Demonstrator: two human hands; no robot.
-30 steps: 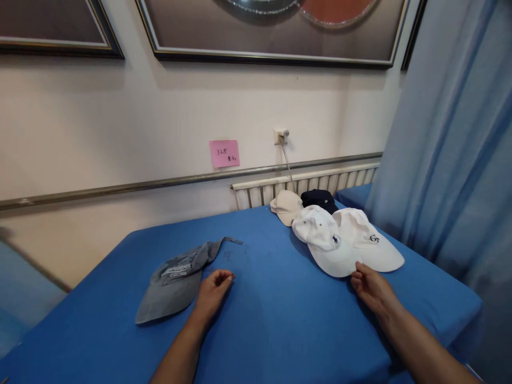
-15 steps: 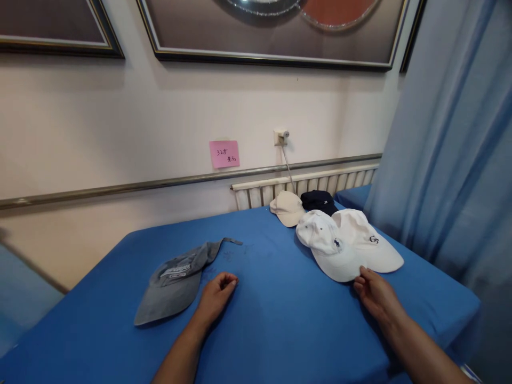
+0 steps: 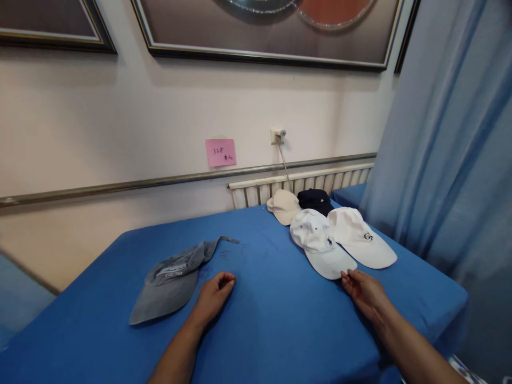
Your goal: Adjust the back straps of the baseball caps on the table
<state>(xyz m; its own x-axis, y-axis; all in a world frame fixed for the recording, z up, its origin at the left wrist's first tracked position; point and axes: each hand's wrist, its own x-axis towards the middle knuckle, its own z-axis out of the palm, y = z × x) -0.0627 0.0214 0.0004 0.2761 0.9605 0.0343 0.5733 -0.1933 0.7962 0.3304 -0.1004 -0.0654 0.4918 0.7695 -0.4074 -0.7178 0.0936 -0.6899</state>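
My left hand (image 3: 213, 294) rests on the blue table (image 3: 280, 320), fingers curled in loosely with nothing in them. It lies just right of a grey cap (image 3: 170, 280) that is flat on the cloth. My right hand (image 3: 362, 290) lies on the table with its fingers stretched forward. The fingertips touch the brim edge of a white cap with a small dark logo (image 3: 320, 245). A second white cap (image 3: 362, 240) overlaps that one on the right.
A beige cap (image 3: 283, 206) and a dark navy cap (image 3: 316, 199) sit at the far edge by a radiator (image 3: 300, 184). A blue curtain (image 3: 444, 138) hangs on the right. A pink note (image 3: 221, 152) and a wall socket (image 3: 277, 135) are on the wall.
The logo white cap has slid slightly toward me with my right fingertips at its brim. My left hand has barely moved. The view has shifted a little.
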